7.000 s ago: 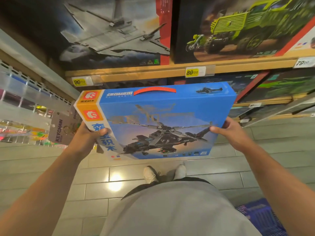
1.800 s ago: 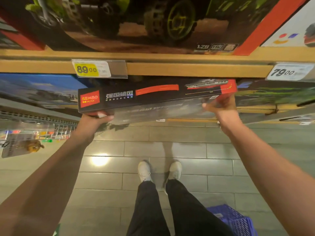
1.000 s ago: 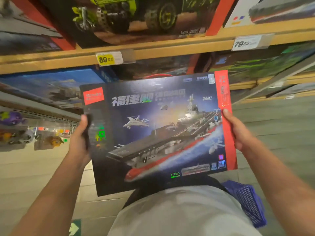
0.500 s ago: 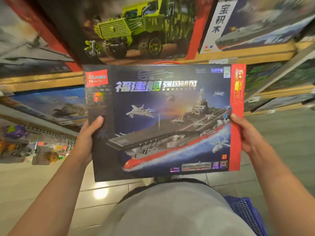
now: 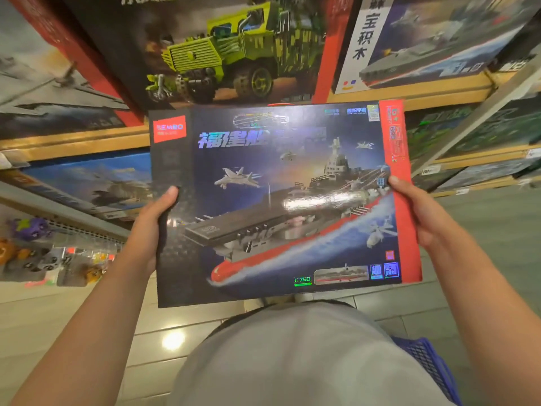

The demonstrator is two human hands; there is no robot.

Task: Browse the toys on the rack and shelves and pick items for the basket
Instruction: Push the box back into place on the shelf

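Note:
I hold a large dark aircraft carrier box (image 5: pixel 278 200) face up in front of my chest, its red band along the right side. My left hand (image 5: pixel 149 230) grips its left edge, thumb on the front. At the right edge my right hand (image 5: pixel 415 215) grips the red band the same way. The blue basket (image 5: pixel 430 367) stands on the floor at the lower right, partly hidden by my shirt.
Wooden shelves (image 5: pixel 409 95) carry more big sets: a green truck box (image 5: pixel 222 51) above, a grey ship box (image 5: pixel 433 39) at upper right, a blue helicopter box (image 5: pixel 90 180) at left. Small keychain toys (image 5: pixel 38 253) hang on a rack at far left. Grey tiled floor (image 5: pixel 181 347) lies below.
The blue helicopter box went back to the shelf; both hands drew the dark carrier box off the shelf, tipped it face up and raised it slightly closer to me.

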